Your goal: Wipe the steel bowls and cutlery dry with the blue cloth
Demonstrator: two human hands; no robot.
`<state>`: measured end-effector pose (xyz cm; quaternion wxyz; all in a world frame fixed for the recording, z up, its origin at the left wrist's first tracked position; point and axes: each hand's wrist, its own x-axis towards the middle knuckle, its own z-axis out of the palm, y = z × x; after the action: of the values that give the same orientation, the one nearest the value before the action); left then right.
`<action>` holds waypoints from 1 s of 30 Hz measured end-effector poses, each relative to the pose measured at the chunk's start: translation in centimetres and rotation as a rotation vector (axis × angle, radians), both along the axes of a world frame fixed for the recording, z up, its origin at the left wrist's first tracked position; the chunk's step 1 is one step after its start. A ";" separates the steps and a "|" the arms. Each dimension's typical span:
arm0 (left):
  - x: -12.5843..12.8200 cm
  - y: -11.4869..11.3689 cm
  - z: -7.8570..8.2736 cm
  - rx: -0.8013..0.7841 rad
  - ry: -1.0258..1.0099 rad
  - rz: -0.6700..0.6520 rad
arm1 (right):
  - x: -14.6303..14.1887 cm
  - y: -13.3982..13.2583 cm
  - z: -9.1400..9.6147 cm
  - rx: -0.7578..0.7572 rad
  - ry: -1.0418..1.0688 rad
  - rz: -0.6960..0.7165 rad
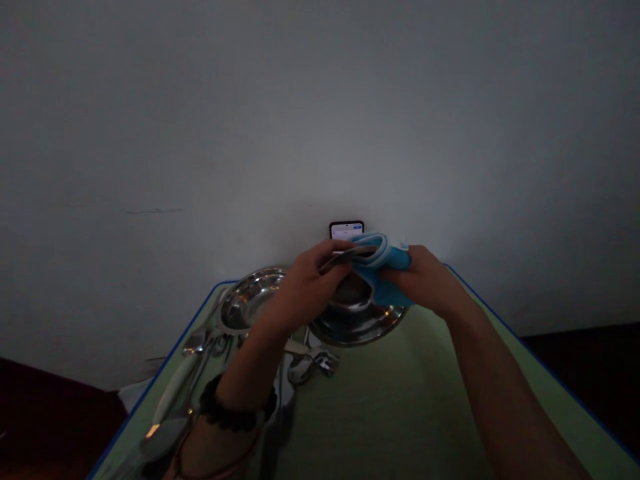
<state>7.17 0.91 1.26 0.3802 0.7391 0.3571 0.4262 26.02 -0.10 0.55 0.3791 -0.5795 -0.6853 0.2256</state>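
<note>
My left hand point(313, 283) is closed round a thin steel utensil point(350, 255), held above the table. My right hand point(425, 280) grips a blue cloth point(383, 263) that wraps over the utensil's far end. Both hands hover over a steel plate point(357, 323) with a small steel bowl point(353, 297) on it. A dark bead bracelet sits on my left wrist.
A second steel plate point(247, 300) lies at the left back of the green table point(400, 400) with its blue edge. Several spoons point(305, 367) and a white-handled utensil point(175, 393) lie at the left. A phone point(346, 230) leans on the wall behind.
</note>
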 end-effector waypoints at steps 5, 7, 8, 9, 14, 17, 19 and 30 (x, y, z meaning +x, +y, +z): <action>0.6 -0.2 -0.3 0.073 0.051 0.022 | -1.0 -0.5 0.9 0.191 -0.190 -0.051; 0.5 -0.2 -0.2 0.079 -0.019 0.071 | -1.1 -0.4 0.8 0.237 -0.069 -0.073; 0.4 -0.1 -0.1 0.080 -0.055 0.102 | -1.2 -0.3 0.7 0.253 0.005 -0.082; 0.3 0.0 -0.1 0.081 -0.091 0.136 | -1.2 -0.2 0.5 0.259 0.080 -0.089; -0.1 0.6 -0.4 0.040 -0.298 0.279 | -1.6 0.7 -0.7 0.193 0.519 -0.137; -0.1 0.9 -0.5 0.015 -0.459 0.344 | -2.5 1.3 -1.4 0.160 0.829 -0.151; -0.1 1.0 -0.5 0.019 -0.542 0.385 | -3.4 1.4 -1.7 0.156 0.972 -0.158; 0.3 1.6 -0.2 -0.033 -0.561 0.512 | -5.8 1.7 -4.0 0.183 0.954 -0.224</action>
<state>7.46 2.51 1.02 0.3563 0.4743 0.4190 0.6874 20.19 1.60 -3.50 0.7214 -0.4464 -0.3860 0.3624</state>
